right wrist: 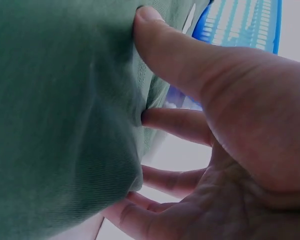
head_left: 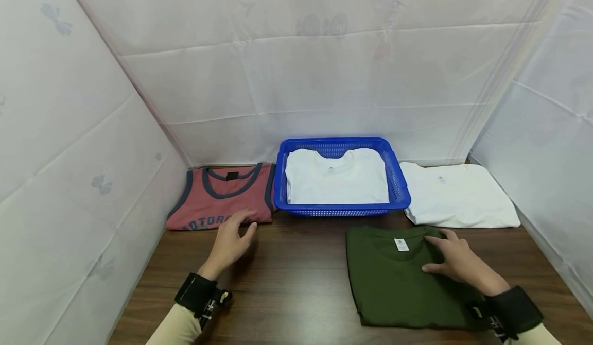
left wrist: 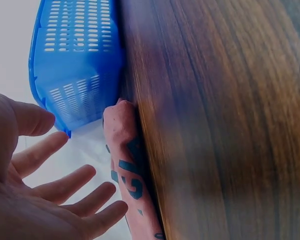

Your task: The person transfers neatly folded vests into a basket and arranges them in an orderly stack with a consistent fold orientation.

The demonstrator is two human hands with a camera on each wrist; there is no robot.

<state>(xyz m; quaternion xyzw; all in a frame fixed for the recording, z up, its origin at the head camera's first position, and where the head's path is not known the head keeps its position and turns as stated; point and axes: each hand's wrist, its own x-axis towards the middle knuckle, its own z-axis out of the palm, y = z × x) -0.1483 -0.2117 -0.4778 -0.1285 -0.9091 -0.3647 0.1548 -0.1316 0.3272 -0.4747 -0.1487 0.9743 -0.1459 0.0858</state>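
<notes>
My right hand (head_left: 435, 255) lies with spread, straight fingers on the upper right part of a folded dark green T-shirt (head_left: 394, 288) at the table's front right. In the right wrist view the thumb and fingertips of that hand (right wrist: 155, 70) press into the green cloth (right wrist: 60, 120). My left hand (head_left: 243, 229) hovers open just in front of a folded red tank top (head_left: 217, 193) with dark trim, holding nothing. The left wrist view shows the hand (left wrist: 70, 165) with its palm open beside the tank top's edge (left wrist: 125, 160).
A blue slotted basket (head_left: 343, 209) stands at the back centre with a folded white T-shirt (head_left: 335, 180) in it. Another folded white T-shirt (head_left: 458, 195) lies to its right. White sheets wall in the brown wooden table (head_left: 296, 278) on three sides.
</notes>
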